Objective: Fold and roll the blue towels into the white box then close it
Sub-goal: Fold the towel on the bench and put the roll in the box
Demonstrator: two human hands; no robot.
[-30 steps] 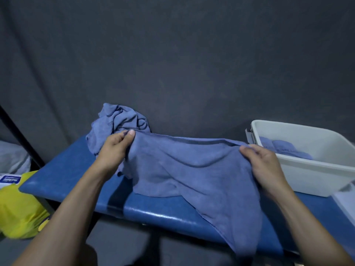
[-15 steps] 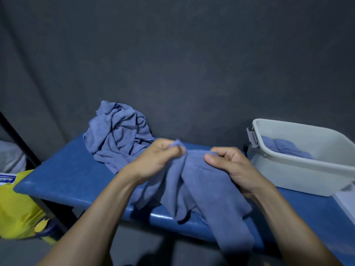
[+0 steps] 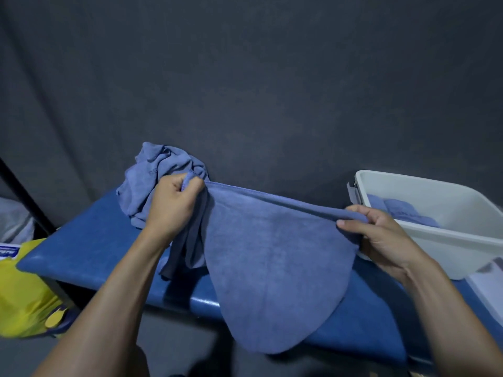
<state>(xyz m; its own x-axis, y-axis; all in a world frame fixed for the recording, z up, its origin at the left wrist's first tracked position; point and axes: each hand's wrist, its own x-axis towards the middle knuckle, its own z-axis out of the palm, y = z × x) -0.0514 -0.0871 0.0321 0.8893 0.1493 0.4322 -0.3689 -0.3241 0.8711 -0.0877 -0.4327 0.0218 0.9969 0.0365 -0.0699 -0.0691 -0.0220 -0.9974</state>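
Cloth, dark and grey, hangs as a big backdrop behind the blue padded bench, and the bench is the spot to find everything else from. The bench runs from the lower left up to the right edge.

A blue towel is stretched out over the middle of the bench. Its top edge is pulled tight in the air, and its rounded bottom hangs down past the front edge of the bench.

The white box sits on the right end of the bench with no lid on it. Rolled blue towels lie inside it, against its left wall.

A crumpled heap of blue towels sits at the back left of the bench.

A yellow bag lies low beside the left end of the bench.

The left hand is over the bench just in front of the heap. Its fingers are curled tight, squeezing a bunched corner of the stretched towel.

The right hand is just in front of the box. Its thumb and fingers pinch the other end of the towel's top edge.
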